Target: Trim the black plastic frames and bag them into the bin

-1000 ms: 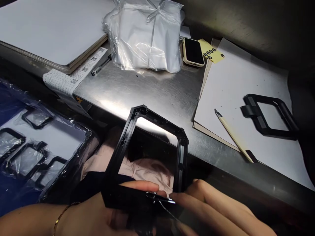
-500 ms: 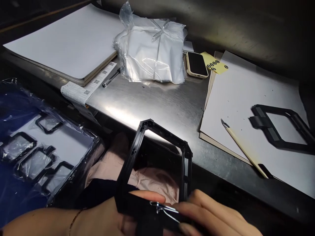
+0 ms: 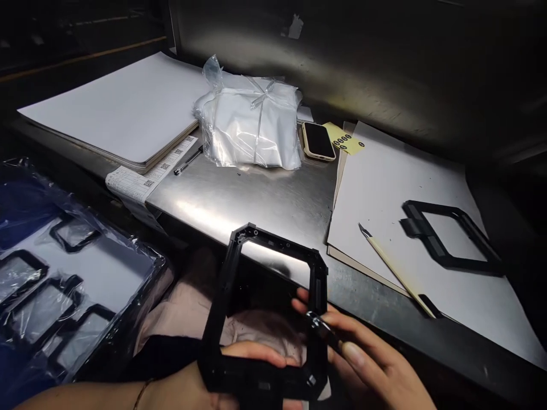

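A black plastic frame (image 3: 213,319) with cut corners stands tilted up in front of me. My left hand (image 3: 183,373) grips its lower bar, thumb across the inside of the opening. Shiny nail clippers (image 3: 323,329) are pinched between thumb and fingers of my right hand (image 3: 376,359). They lie against or just in front of the frame's right side bar; whether they touch it I cannot tell. Some right fingertips show through the opening behind that bar. A second black frame (image 3: 444,259) lies on the white sheets to the right, beside a craft knife (image 3: 397,270) with a pale yellow handle.
White sheets (image 3: 115,108) are stacked at the back left over a printed label strip and a pen (image 3: 188,161). A tied pack of clear bags (image 3: 252,125), a phone (image 3: 318,140) and yellow stickers (image 3: 352,145) follow. A plastic-lined box (image 3: 123,250) holds several bagged frames at lower left.
My right hand with the nail clippers has moved from the frame's lower bar up to its right side bar. The clippers' lever now looks folded closer. The view has tilted up.
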A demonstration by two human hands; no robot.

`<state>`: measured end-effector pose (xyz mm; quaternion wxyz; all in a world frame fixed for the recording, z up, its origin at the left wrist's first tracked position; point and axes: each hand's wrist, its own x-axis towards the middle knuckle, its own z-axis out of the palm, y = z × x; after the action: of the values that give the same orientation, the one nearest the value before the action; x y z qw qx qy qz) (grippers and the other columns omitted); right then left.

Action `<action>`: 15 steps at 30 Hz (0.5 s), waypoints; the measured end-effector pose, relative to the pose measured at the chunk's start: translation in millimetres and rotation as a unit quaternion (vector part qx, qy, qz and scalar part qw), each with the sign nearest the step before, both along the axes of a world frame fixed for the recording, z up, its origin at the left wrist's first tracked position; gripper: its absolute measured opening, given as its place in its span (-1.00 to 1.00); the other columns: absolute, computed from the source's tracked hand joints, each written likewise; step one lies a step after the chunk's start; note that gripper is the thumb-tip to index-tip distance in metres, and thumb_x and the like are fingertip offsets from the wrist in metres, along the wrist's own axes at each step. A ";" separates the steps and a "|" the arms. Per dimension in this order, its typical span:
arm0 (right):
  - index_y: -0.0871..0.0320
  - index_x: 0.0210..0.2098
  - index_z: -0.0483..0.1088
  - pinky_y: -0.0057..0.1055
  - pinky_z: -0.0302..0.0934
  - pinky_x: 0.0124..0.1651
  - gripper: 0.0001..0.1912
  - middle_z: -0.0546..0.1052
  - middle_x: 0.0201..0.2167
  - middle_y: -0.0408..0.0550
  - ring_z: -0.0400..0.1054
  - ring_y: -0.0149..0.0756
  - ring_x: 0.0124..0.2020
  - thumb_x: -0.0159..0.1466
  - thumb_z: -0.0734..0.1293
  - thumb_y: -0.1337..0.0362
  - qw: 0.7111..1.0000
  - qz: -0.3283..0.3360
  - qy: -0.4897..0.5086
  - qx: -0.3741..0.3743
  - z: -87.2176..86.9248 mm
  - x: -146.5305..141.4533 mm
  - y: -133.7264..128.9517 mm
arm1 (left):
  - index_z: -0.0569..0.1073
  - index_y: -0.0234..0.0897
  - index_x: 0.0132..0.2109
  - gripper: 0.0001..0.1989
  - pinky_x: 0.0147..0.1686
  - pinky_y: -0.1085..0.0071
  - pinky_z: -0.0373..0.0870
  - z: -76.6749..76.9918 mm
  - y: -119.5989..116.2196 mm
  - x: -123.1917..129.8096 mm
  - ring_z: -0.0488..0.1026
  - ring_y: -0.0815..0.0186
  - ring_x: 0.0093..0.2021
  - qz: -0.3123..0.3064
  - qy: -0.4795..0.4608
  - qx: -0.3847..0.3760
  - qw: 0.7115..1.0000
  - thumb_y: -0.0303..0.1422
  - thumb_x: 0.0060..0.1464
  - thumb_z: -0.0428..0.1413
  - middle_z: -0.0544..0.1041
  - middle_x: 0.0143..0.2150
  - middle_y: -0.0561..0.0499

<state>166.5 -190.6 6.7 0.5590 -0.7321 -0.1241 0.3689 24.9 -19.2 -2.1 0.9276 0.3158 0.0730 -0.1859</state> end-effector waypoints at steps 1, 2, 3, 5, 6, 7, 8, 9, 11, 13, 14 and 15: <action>-0.02 -0.31 0.40 -0.39 0.29 -0.22 -0.81 0.36 -0.03 -0.08 0.32 -0.16 -0.12 0.10 0.26 0.10 1.000 0.001 0.014 0.000 2.6 0.2 5.5 | 0.32 -0.09 -0.02 -0.59 0.05 0.18 0.14 -2.2 -2.0 1.8 0.28 0.16 0.05 0.004 -0.021 0.018 1.000 -0.42 -0.07 0.12 0.34 0.07 -0.02; -0.02 -0.32 0.40 -0.41 0.29 -0.25 -0.82 0.39 -0.07 -0.09 0.35 -0.19 -0.17 0.09 0.26 0.11 1.000 0.006 0.008 -0.001 5.9 2.6 9.5 | 0.31 -0.08 -0.01 -0.56 0.06 0.18 0.12 -5.2 -3.2 2.8 0.28 0.17 0.05 -0.003 -0.035 0.033 0.999 -0.41 -0.10 0.14 0.36 0.05 -0.02; -0.02 -0.32 0.39 -0.42 0.28 -0.25 -0.83 0.41 -0.11 -0.09 0.35 -0.21 -0.17 0.10 0.27 0.13 1.000 0.019 -0.015 -0.003 9.8 7.4 11.5 | 0.29 -0.06 0.01 -0.51 0.06 0.20 0.11 -8.5 -3.3 2.9 0.28 0.19 0.05 -0.017 -0.040 0.040 0.998 -0.41 -0.13 0.16 0.37 0.04 -0.02; -0.01 -0.33 0.39 -0.40 0.23 -0.17 -0.85 0.44 -0.17 -0.09 0.31 -0.22 -0.13 0.09 0.28 0.17 0.992 0.098 -0.085 -0.003 18.0 22.5 10.4 | 0.22 0.00 0.05 -0.32 0.00 0.24 0.18 -15.4 0.9 0.8 0.28 0.16 0.04 -0.039 -0.030 0.021 0.999 -0.43 -0.26 0.24 0.36 0.05 -0.01; 0.00 -0.34 0.40 -0.38 0.21 -0.14 -0.86 0.45 -0.20 -0.09 0.30 -0.22 -0.13 0.08 0.29 0.19 0.981 0.157 -0.116 -0.003 21.9 31.2 8.6 | 0.19 0.01 0.07 -0.26 -0.06 0.24 0.24 -18.3 5.0 -0.9 0.30 0.12 0.03 -0.042 -0.017 0.002 0.999 -0.42 -0.32 0.27 0.35 0.06 -0.04; 0.02 -0.35 0.39 -0.38 0.19 -0.14 -0.87 0.46 -0.23 -0.08 0.30 -0.23 -0.15 0.07 0.29 0.22 0.966 0.220 -0.139 -0.004 25.7 39.4 6.9 | 0.16 -0.02 0.08 -0.23 -0.12 0.22 0.28 -20.4 10.0 -2.6 0.32 0.07 0.01 -0.038 -0.001 -0.018 0.999 -0.39 -0.33 0.27 0.36 0.05 -0.09; 0.03 -0.35 0.39 -0.40 0.21 -0.18 -0.87 0.45 -0.26 -0.08 0.32 -0.26 -0.21 0.06 0.30 0.26 0.948 0.279 -0.153 -0.004 29.1 46.3 6.2 | 0.15 -0.08 0.10 -0.24 -0.15 0.18 0.28 -21.7 15.3 -3.9 0.33 0.02 -0.01 -0.031 0.009 -0.036 0.999 -0.35 -0.31 0.26 0.37 0.03 -0.16; 0.05 -0.35 0.39 -0.43 0.23 -0.26 -0.87 0.44 -0.28 -0.09 0.33 -0.31 -0.30 0.05 0.30 0.31 0.930 0.332 -0.158 -0.003 32.2 51.3 7.0 | 0.15 -0.15 0.10 -0.29 -0.13 0.12 0.25 -22.3 20.4 -4.4 0.34 -0.01 -0.02 -0.026 0.014 -0.041 0.999 -0.32 -0.24 0.22 0.37 0.02 -0.22; 0.08 -0.36 0.38 -0.51 0.23 -0.39 -0.83 0.43 -0.30 -0.10 0.32 -0.40 -0.42 0.03 0.29 0.40 0.900 0.401 -0.172 -0.011 37.1 55.6 13.5 | 0.18 -0.27 0.09 -0.43 -0.05 0.02 0.14 -21.8 27.9 -3.1 0.36 -0.01 -0.05 -0.048 0.001 -0.028 0.998 -0.34 -0.11 0.13 0.40 -0.01 -0.27; 0.11 -0.36 0.38 -0.53 0.24 -0.39 -0.81 0.44 -0.29 -0.08 0.34 -0.37 -0.37 0.00 0.30 0.43 0.875 0.435 -0.209 -0.025 41.2 54.4 24.0 | 0.26 -0.28 0.03 -0.55 0.00 0.02 0.08 -19.8 30.6 -0.1 0.39 0.06 -0.07 -0.093 -0.016 -0.008 0.995 -0.43 -0.07 0.09 0.45 -0.06 -0.22; 0.11 -0.36 0.38 -0.52 0.25 -0.32 -0.81 0.44 -0.25 -0.06 0.35 -0.33 -0.28 -0.01 0.31 0.43 0.865 0.445 -0.230 -0.031 43.4 53.0 29.1 | 0.30 -0.28 -0.01 -0.60 0.00 0.03 0.10 -18.3 30.4 1.1 0.40 0.08 -0.08 -0.112 -0.015 0.007 0.994 -0.47 -0.06 0.08 0.47 -0.08 -0.18; 0.10 -0.35 0.39 -0.49 0.24 -0.24 -0.81 0.42 -0.17 -0.05 0.32 -0.27 -0.17 -0.01 0.33 0.40 0.857 0.450 -0.248 -0.037 45.9 51.7 33.1 | 0.33 -0.27 -0.05 -0.64 0.00 0.04 0.12 -16.3 29.4 1.5 0.41 0.10 -0.08 -0.121 -0.010 0.020 0.992 -0.50 -0.06 0.08 0.49 -0.10 -0.15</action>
<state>218.2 -157.6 52.6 0.2556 -0.6839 -0.5604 0.3910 26.4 10.2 -18.3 0.8926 0.3425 0.0283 -0.2920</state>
